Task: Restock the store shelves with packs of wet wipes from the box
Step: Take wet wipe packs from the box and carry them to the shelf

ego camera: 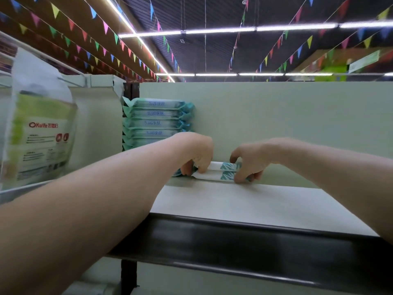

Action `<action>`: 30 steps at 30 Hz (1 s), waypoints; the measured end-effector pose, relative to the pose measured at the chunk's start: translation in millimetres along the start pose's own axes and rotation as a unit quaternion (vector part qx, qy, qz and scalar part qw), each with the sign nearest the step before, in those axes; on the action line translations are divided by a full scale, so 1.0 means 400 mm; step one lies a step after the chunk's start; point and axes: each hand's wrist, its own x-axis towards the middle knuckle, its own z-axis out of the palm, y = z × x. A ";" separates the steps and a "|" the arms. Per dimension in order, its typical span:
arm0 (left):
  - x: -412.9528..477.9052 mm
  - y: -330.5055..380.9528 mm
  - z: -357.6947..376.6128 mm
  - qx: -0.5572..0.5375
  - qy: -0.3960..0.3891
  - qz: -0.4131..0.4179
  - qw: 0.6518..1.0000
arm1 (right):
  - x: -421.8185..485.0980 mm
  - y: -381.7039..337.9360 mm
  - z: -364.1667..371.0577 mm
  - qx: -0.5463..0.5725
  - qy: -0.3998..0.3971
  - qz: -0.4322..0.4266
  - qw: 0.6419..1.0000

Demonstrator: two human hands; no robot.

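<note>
Two flat white-and-teal packs of wet wipes (219,171) lie one on the other at the back of the pale shelf board (244,203). My left hand (196,154) grips their left end with curled fingers. My right hand (248,160) pinches their right end. To their left a stack of several teal wipe packs (156,122) stands against the pale green back panel (287,116); my left forearm hides its bottom. The box is out of view.
A hanging bag of green-labelled wipes (40,133) sits on a wire hook at the far left. The shelf's black front rail (244,245) runs across below my arms. The board to the right of the packs is bare. Bunting and strip lights hang overhead.
</note>
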 end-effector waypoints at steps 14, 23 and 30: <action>-0.026 -0.008 -0.016 0.033 0.036 0.026 0.998 | -0.012 -0.009 -0.033 0.032 0.042 -0.017 0.998; -0.027 -0.012 -0.007 0.084 0.056 0.041 0.994 | 0.009 -0.010 -0.009 -0.027 0.070 -0.042 0.996; -0.017 -0.016 0.004 0.114 0.083 0.039 0.989 | 0.013 -0.014 0.005 -0.062 0.098 -0.047 0.992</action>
